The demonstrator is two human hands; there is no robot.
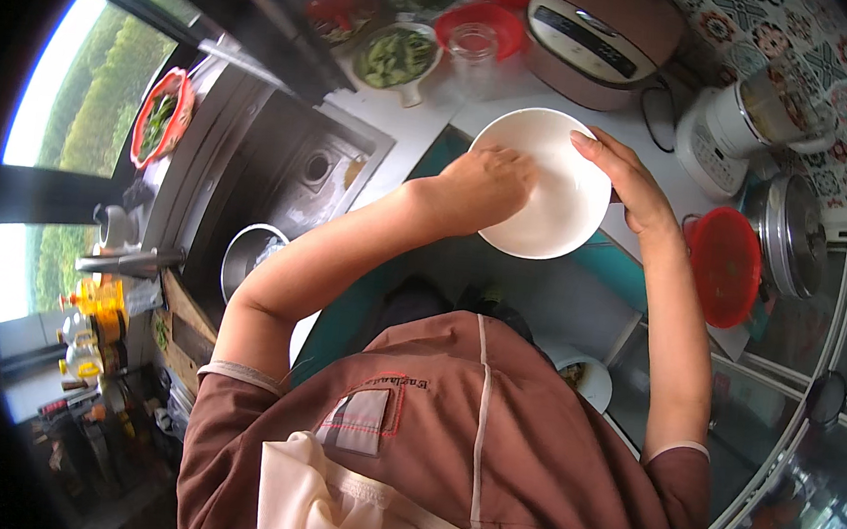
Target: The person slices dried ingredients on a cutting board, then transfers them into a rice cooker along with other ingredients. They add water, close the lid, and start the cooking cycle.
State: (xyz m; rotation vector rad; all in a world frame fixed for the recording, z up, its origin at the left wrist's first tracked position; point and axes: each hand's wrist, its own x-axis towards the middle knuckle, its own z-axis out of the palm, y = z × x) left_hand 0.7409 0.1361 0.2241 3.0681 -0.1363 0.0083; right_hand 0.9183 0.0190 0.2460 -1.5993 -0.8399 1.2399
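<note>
A white bowl is tilted in front of my chest, its inside facing up towards me. My right hand grips its right rim, the thumb over the edge and the fingers behind. Reaching over the left rim, my left hand has its fingers bent down into the bowl. Its palm and fingertips are hidden, so whether it holds anything cannot be seen. No food shows in the visible part of the bowl.
Left lies a steel sink with a metal pot. On the counter stand a dish of cut greens, a glass jar, a pink cooker and a blender. A red basin is at right.
</note>
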